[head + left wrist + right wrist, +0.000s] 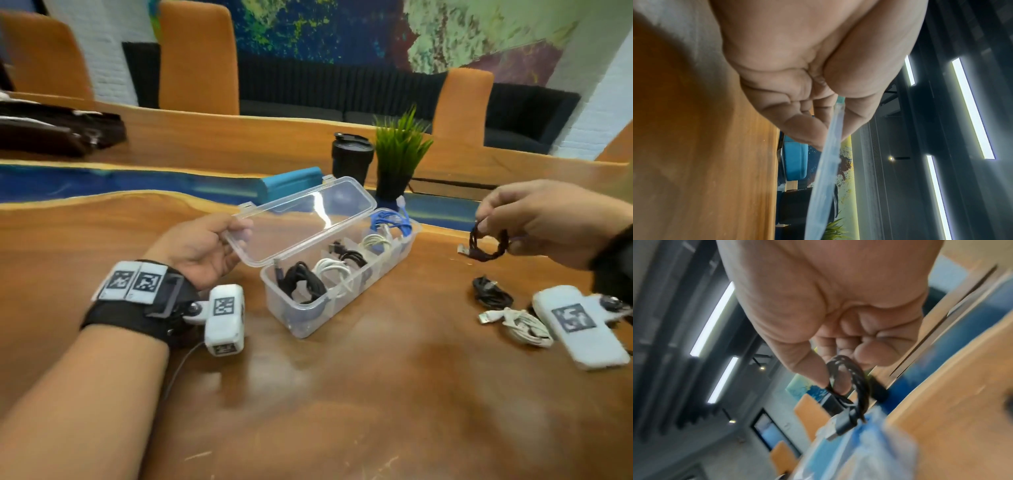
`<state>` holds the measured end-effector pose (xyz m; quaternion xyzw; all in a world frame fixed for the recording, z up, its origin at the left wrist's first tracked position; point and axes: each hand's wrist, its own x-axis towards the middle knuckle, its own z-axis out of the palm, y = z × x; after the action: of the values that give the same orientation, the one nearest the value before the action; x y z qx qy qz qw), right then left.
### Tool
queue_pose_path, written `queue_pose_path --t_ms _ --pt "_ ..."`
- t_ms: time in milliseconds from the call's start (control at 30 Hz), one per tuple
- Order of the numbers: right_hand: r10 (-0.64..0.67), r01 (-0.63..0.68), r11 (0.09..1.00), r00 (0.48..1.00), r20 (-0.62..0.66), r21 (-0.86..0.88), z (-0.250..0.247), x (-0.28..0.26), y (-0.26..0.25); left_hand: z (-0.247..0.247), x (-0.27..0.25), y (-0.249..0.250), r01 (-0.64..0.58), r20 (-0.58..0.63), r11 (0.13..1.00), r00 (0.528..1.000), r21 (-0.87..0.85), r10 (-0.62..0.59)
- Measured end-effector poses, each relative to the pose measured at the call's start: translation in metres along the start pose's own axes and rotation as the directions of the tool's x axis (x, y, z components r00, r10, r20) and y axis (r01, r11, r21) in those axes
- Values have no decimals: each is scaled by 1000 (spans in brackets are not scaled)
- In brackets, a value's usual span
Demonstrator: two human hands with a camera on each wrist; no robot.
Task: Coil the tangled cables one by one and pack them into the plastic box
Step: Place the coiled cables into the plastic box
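A clear plastic box stands mid-table with coiled black, white and blue cables in its compartments. My left hand pinches the edge of the box's raised lid, seen edge-on in the left wrist view as the lid between thumb and fingers. To the right of the box and above the table, my right hand holds a small coiled dark braided cable; the cable with its USB plug hangs from the thumb and fingertips. A black cable and a white cable lie on the table at right.
A black cup, a small potted plant and a teal case stand behind the box. A dark bag lies far left. Orange chairs line the far side of the wooden table.
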<state>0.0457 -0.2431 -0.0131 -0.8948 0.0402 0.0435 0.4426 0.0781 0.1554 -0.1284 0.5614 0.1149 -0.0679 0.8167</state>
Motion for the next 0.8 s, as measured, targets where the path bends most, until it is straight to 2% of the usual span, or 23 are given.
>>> queue_pose_path --t_ms 100,167,200,300,367,433,500,633,700,767,800 --pt "-118 46 947 971 210 319 43 -21 -42 1 -5 -1 4 -39 1000 999 -19 -4" --pt "-210 75 903 937 280 424 76 -31 -61 4 -10 -1 1 -33 1000 999 -28 -1" --pt "-245 109 901 927 285 420 92 -35 -67 4 -10 -1 0 -43 999 999 -36 -1" --pt "-328 274 933 915 234 235 139 -38 -74 5 -12 0 3 -42 999 999 -33 -5" --pt "-398 417 908 888 230 -36 160 -34 -70 6 -13 1 0 -36 999 999 -41 -1" --pt "-461 535 780 842 281 -324 169 -31 -64 7 -10 0 4 -31 999 1000 -35 -6" --pt "-506 598 644 801 321 -477 172 -33 -61 7 -5 -1 -5 -26 1000 1000 -17 5" --pt "-604 666 453 718 346 -593 172 -37 -62 4 2 -2 -4 -19 1000 1000 5 4" --pt "-582 676 377 705 406 -633 172 -35 -61 5 5 -1 -14 -5 999 1000 42 15" --pt "-521 703 410 704 483 -582 168 -34 -59 4 6 -4 -28 -10 997 1000 66 29" --pt "-513 712 476 701 495 -516 161 -35 -57 4 5 -4 -27 -12 997 1000 78 28"
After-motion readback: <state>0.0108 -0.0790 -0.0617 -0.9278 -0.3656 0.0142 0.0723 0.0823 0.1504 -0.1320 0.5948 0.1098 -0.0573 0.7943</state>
